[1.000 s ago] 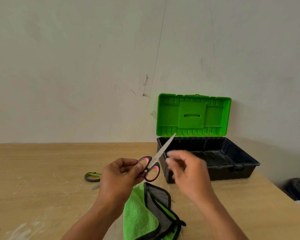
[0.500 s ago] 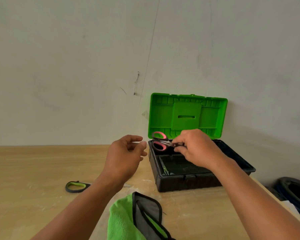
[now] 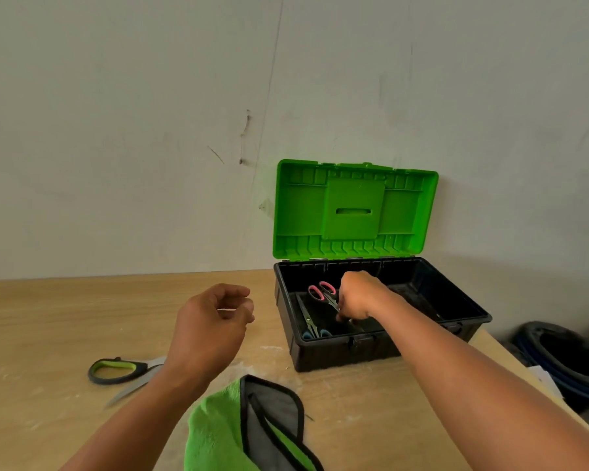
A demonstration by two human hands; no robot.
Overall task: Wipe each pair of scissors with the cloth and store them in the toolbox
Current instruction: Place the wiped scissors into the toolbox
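Right hand [image 3: 358, 296] pinching pink-handled scissors [image 3: 320, 293] by blades inside toolbox [image 3: 337, 355], for laying flat; my left hand [image 3: 211, 322] hovering loose, empty.

pink scissors [image 3: 321, 292] blades behind R hand [image 3: 358, 296]; cloth [image 3: 218, 433] cropped btm.

The toolbox [image 3: 337, 355] stands on the table [image 3: 48, 317] at its right rear, against the wall [image 3: 116, 130], its lid [image 3: 354, 212] raised upright behind it. In the box's left part the right hand [image 3: 357, 295] holds one pair of scissors [image 3: 322, 292], and a second pair [image 3: 312, 326] lies just in front, near the left wall. A third pair [image 3: 123, 370] lies on the table left of the box, the cloth [image 3: 218, 433] lies at the near edge, and the left hand [image 3: 211, 324] hovers between them.
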